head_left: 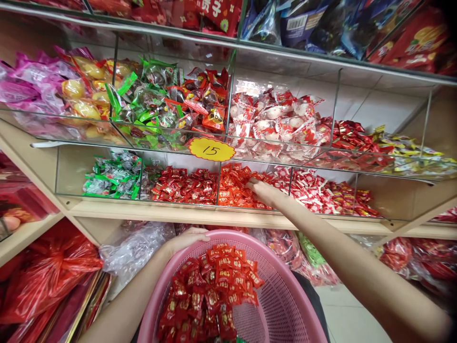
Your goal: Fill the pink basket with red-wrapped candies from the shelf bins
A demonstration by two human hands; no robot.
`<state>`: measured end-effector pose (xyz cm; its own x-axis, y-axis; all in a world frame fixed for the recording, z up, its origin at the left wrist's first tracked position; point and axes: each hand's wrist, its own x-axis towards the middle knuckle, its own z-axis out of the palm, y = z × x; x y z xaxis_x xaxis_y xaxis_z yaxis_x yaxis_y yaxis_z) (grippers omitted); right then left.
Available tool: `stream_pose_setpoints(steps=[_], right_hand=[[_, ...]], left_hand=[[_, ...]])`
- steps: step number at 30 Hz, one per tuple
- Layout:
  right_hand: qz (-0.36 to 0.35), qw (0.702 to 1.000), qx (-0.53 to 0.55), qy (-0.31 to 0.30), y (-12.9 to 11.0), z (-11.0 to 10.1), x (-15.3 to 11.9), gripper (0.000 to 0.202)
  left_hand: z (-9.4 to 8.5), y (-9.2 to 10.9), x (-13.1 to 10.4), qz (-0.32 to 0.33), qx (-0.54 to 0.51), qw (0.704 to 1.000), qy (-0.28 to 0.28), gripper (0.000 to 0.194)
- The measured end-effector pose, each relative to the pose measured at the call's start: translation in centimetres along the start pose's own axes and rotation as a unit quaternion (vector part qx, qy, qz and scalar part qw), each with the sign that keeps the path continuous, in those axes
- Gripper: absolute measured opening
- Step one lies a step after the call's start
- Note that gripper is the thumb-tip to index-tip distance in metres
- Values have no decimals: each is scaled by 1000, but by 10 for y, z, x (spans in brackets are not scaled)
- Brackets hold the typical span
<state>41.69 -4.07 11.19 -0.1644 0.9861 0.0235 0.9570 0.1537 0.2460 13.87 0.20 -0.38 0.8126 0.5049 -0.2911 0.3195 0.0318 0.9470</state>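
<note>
A pink plastic basket (pixel 293 286) with perforated walls is held in front of me. My left hand (pixel 187 239) grips its far left rim. Inside lie orange-red wrapped candies (pixel 232 271) and darker red wrapped candies (pixel 187 305). On the lower shelf, my right hand (pixel 262 191) reaches into the compartment of orange-red wrapped candies (pixel 230 183). Its fingers are curled down on the candies, and the fingertips are partly hidden among them.
Clear dividers separate red candies (pixel 185 186), green-wrapped sweets (pixel 116 176) and red-white candies (pixel 310 193). A yellow price tag (pixel 212 149) reading 15 hangs on the upper shelf's front panel. Below are a clear plastic bag (pixel 137 250) and a red bag (pixel 53 271).
</note>
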Motion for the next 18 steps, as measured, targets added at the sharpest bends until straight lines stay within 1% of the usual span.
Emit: stream_pose_setpoints(steps=[3, 6, 10, 14, 18], right_hand=[[12, 1000, -12, -8, -1, 0, 1, 34], [12, 1000, -9, -3, 2, -2, 0, 30], [-14, 1000, 28, -2, 7, -5, 0, 30], [-4, 998, 60, -23, 8, -2, 1, 29], [-26, 995, 98, -7, 8, -3, -2, 21]], left_hand=[[0, 0, 1, 2, 6, 1000, -1, 34], [0, 0, 2, 5, 12, 1000, -1, 33], [0, 3, 0, 1, 10, 1000, 3, 33], [1, 5, -2, -1, 1, 1000, -2, 34], [1, 3, -1, 7, -4, 1000, -6, 33]])
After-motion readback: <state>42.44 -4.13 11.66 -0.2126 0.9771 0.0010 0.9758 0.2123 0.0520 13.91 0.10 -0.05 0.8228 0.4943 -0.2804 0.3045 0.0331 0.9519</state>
